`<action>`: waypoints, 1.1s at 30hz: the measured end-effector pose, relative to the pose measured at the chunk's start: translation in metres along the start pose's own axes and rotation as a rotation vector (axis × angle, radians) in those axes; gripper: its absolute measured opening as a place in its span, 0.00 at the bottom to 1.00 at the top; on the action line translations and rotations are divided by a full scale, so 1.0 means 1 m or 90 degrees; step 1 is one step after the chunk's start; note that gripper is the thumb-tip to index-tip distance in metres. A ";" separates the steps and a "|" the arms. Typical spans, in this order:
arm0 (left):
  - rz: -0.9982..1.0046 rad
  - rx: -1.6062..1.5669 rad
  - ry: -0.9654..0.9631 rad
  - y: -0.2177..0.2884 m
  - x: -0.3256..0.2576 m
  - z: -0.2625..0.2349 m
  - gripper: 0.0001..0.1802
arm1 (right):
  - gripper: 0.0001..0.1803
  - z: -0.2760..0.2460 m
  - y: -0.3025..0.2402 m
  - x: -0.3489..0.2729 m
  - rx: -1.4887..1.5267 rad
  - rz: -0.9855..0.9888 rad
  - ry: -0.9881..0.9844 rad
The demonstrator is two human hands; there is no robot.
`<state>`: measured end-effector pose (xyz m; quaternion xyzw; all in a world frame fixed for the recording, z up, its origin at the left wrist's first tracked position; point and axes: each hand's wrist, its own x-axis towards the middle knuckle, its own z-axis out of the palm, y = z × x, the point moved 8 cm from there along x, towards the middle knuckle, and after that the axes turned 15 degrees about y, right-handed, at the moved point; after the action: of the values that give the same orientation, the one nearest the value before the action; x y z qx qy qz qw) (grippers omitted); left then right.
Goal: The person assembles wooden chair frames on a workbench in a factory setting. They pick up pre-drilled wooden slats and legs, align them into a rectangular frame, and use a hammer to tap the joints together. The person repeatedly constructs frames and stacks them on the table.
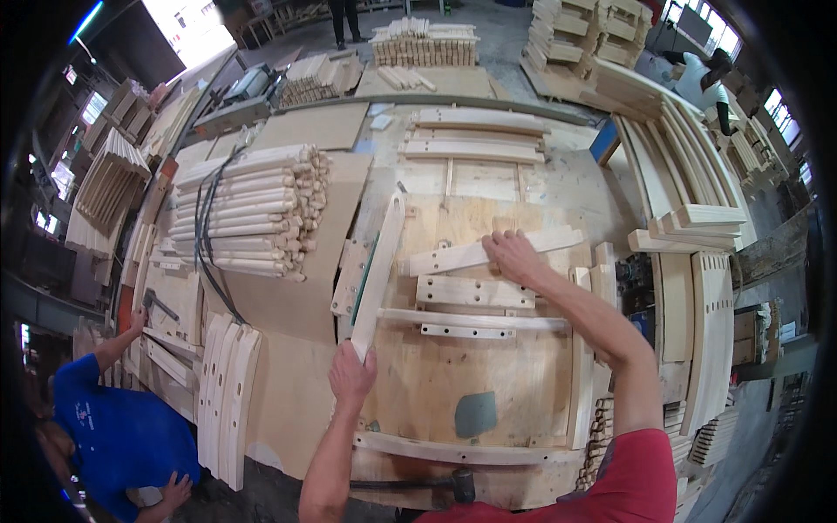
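Note:
My left hand is closed around the near end of a pale wooden bar, which slants up and away over the plywood work board. My right hand grips a flat wooden slat from above, its fingers curled over the far edge. Just below that slat lie a block with holes and a thin rod running crosswise. A long rail stands along the right side of the board. Another rail with holes lies across the near side.
A strapped bundle of turned spindles lies to the left, with slotted slats nearer. A co-worker in blue is at the left, beside a hammer. A mallet lies close to me. Stacked rails stand right.

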<state>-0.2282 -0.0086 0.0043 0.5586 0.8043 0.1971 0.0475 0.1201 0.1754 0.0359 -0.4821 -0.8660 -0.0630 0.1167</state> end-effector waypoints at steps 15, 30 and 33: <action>-0.007 -0.022 -0.006 -0.009 -0.007 0.000 0.22 | 0.23 0.007 -0.013 0.014 -0.001 0.058 -0.108; 0.028 -0.040 0.005 -0.002 -0.008 0.002 0.21 | 0.17 0.002 -0.015 0.008 -0.016 0.087 -0.041; 0.032 -0.035 0.003 -0.003 -0.008 0.005 0.22 | 0.17 0.000 -0.012 0.006 -0.012 0.084 -0.039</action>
<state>-0.2260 -0.0159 -0.0024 0.5768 0.7842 0.2218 0.0556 0.1071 0.1743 0.0380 -0.5407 -0.8350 -0.0487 0.0895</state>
